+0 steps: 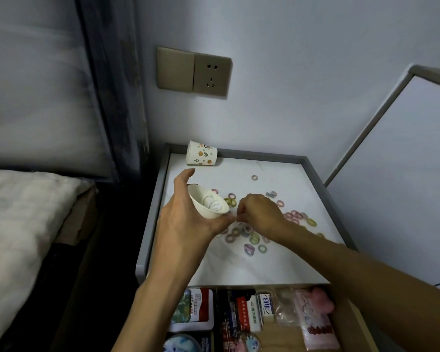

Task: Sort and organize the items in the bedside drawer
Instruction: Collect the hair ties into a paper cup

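Note:
My left hand (186, 217) holds a small white paper cup (208, 203) tilted toward me above the nightstand top (239, 262); a few pale hair ties lie inside it. My right hand (258, 212) is just right of the cup's rim, its fingertips pinched together on what looks like a small white hair tie. Many small coloured hair ties (254, 240) lie scattered on the white top under and to the right of my hands. The open drawer (353, 323) shows at the bottom, packed with small items.
A patterned paper cup (201, 153) lies on its side at the nightstand's back left corner. The drawer holds card packs (198, 308), an eraser (266, 304), plastic bags (315, 323) and keychains. A bed (23, 224) stands to the left, a wall socket (211, 74) above.

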Available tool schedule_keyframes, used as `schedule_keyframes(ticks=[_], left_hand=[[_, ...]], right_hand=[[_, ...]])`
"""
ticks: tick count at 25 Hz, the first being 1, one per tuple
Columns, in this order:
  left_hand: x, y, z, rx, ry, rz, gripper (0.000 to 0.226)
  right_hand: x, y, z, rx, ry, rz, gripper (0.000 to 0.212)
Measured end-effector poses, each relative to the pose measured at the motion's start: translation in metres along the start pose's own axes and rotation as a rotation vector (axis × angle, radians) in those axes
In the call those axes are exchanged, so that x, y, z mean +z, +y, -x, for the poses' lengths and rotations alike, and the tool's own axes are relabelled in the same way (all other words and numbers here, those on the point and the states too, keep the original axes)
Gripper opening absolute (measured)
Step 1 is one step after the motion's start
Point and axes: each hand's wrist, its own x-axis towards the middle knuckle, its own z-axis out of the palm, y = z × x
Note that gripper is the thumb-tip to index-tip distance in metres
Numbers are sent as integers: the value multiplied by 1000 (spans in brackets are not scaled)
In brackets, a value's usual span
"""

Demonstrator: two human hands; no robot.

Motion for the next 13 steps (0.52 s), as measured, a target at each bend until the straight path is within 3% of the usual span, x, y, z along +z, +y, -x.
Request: schedule_keyframes(ticks=[3, 7, 10, 13], left_hand=[[-1, 0, 1, 2, 2, 2, 99], [-7, -2, -1, 1, 15, 8, 98], [-10, -3, -1, 6, 17, 18, 97], [-9, -3, 0, 13, 9, 30, 97]], right_hand=[[4, -9, 1, -79, 27, 279, 16], [1, -13, -1, -137, -23, 407, 23], [-9, -8, -2, -169, -2, 359, 19], [-27, 6, -5, -69, 0, 72, 11]])
